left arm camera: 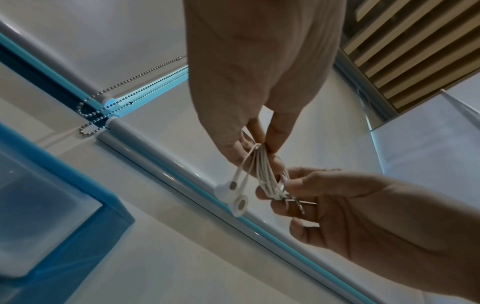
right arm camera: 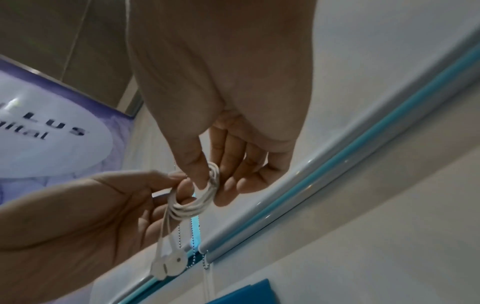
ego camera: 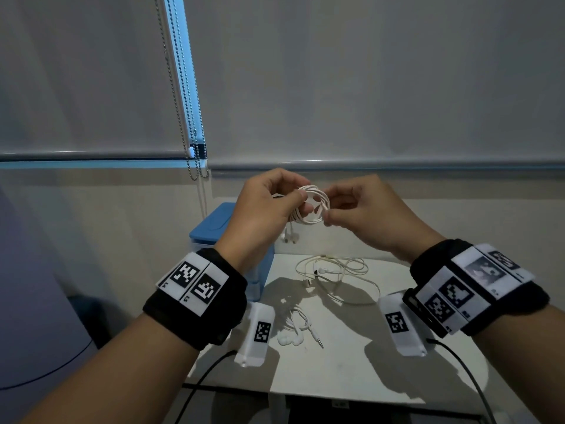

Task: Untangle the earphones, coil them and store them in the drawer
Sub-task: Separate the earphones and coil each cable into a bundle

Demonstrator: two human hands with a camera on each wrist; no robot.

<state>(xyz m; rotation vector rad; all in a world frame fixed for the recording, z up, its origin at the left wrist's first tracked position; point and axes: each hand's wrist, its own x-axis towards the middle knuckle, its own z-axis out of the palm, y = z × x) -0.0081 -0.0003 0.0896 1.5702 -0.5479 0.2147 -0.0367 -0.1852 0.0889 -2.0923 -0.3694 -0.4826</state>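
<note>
White earphones (ego camera: 312,205), wound into a small coil, hang in the air between the two hands, above the far edge of the tabletop (ego camera: 342,356). The left hand (ego camera: 263,209) pinches the coil's left side between thumb and fingertips; the right hand (ego camera: 363,212) pinches its right side the same way, thumb against forefinger, with the other fingers loosely curled. The two earbuds (left arm camera: 235,192) dangle on short leads below the left hand. In the left wrist view the metal plug (left arm camera: 298,202) sticks out by the right hand's fingers. Behind and left of the hands stands a blue drawer unit (ego camera: 214,228). Two more earphone sets lie on the tabletop: a loose cream tangle (ego camera: 333,276) and a white set (ego camera: 298,332) nearer the person.
</note>
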